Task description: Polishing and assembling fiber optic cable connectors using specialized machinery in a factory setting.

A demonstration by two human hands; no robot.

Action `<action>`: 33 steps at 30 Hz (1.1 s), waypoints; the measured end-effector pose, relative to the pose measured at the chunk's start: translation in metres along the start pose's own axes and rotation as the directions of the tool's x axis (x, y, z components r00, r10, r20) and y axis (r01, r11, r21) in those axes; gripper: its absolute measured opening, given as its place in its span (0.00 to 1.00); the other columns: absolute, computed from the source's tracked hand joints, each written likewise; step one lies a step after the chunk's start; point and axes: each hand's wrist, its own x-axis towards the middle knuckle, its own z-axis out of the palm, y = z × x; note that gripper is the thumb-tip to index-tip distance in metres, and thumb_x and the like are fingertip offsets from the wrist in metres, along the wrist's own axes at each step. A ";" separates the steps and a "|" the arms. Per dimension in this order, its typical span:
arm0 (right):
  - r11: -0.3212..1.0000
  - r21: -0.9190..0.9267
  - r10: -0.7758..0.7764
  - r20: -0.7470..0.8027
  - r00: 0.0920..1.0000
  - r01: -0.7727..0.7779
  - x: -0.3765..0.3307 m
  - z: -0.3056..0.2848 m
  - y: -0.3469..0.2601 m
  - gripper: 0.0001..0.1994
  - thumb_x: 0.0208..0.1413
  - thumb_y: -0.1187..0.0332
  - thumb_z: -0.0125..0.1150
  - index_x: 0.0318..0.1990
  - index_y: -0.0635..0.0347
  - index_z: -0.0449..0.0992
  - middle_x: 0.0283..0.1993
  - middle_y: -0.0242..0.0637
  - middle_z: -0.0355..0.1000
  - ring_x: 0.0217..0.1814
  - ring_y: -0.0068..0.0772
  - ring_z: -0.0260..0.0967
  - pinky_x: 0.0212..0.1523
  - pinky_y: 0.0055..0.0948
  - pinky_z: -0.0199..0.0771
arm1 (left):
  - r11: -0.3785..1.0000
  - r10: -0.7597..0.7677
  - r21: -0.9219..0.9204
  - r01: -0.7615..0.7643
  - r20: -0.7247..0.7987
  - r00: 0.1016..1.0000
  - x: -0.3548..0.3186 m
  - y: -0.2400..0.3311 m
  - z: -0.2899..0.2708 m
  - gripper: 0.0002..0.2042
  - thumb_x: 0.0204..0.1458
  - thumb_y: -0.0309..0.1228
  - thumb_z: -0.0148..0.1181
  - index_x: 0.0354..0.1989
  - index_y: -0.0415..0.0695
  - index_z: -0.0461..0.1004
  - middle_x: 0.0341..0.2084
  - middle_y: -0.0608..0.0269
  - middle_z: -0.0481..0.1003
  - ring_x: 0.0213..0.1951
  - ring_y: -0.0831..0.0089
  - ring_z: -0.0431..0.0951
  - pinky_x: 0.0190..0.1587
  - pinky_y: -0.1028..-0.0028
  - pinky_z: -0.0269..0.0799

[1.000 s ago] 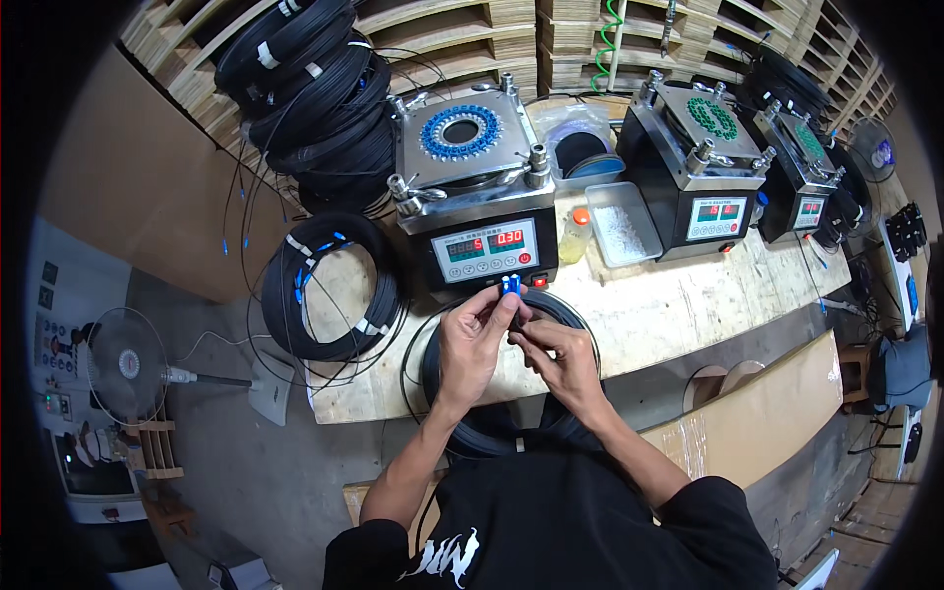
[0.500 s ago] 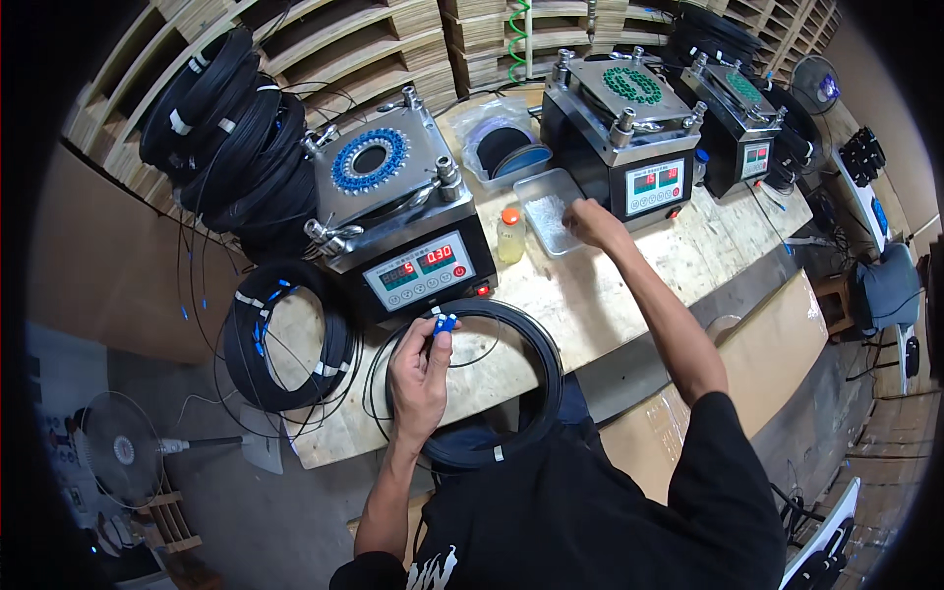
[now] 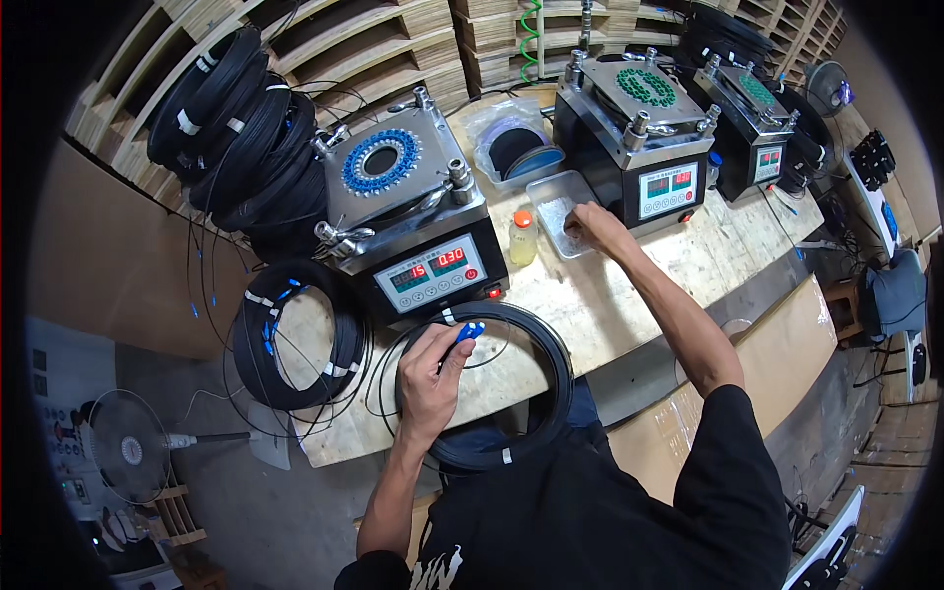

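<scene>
Left hand (image 3: 429,379) is raised over the wooden bench (image 3: 629,295), fingers pinched around a small blue connector (image 3: 470,331) at the end of a thin black cable; the connector sits just above the near edge of a coil of black cable (image 3: 511,393) lying flat on the bench in front of the person; a white tie shows on the coil's near side. Right hand (image 3: 590,224) is stretched forward and rests in a shallow clear plastic tray (image 3: 551,189); fingers are curled down into the tray; whether they grip anything cannot be told. The tray stands between a small bottle with an orange cap (image 3: 522,239) and a black machine with a green ring on top (image 3: 634,128); the bottle is just beside the tray's left side.

Directly behind the left hand stands a second machine with a blue ring of sockets on its top plate (image 3: 393,197) and a red-lit display on its sloping front; a third machine of like build (image 3: 757,123) stands further right. A second coil of black cable with blue ends (image 3: 285,344) lies at the bench's left end, partly overhanging; more coils (image 3: 236,138) are stacked behind the left machine against wooden pallets (image 3: 393,49). A floor fan (image 3: 128,452) stands lower left.
</scene>
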 end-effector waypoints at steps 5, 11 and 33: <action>0.989 0.119 0.088 0.008 0.996 -0.088 0.003 -0.008 -0.016 0.06 0.47 0.79 0.65 0.35 0.68 0.79 0.31 0.54 0.77 0.36 0.51 0.77 0.38 0.41 0.75 | 0.997 -0.043 -0.069 0.042 -0.016 0.999 0.001 -0.003 0.004 0.10 0.61 0.29 0.62 0.43 0.33 0.78 0.28 0.57 0.75 0.29 0.70 0.74 0.33 0.73 0.68; 0.851 0.445 0.259 0.106 0.960 -0.279 -0.012 -0.033 -0.016 0.13 0.55 0.74 0.68 0.47 0.69 0.82 0.31 0.37 0.79 0.30 0.22 0.73 0.35 0.26 0.75 | 0.990 -0.062 -0.130 0.061 -0.004 0.998 0.005 0.001 0.009 0.11 0.62 0.31 0.61 0.43 0.33 0.78 0.28 0.58 0.74 0.28 0.71 0.73 0.33 0.73 0.67; 0.240 0.971 0.165 -0.041 0.985 0.001 -0.081 -0.051 -0.217 0.08 0.60 0.76 0.64 0.46 0.68 0.79 0.40 0.37 0.77 0.39 0.24 0.73 0.42 0.25 0.75 | 0.967 -0.089 -0.243 0.081 -0.023 0.996 0.003 0.006 0.004 0.13 0.63 0.33 0.60 0.43 0.32 0.78 0.28 0.58 0.75 0.28 0.72 0.74 0.32 0.75 0.68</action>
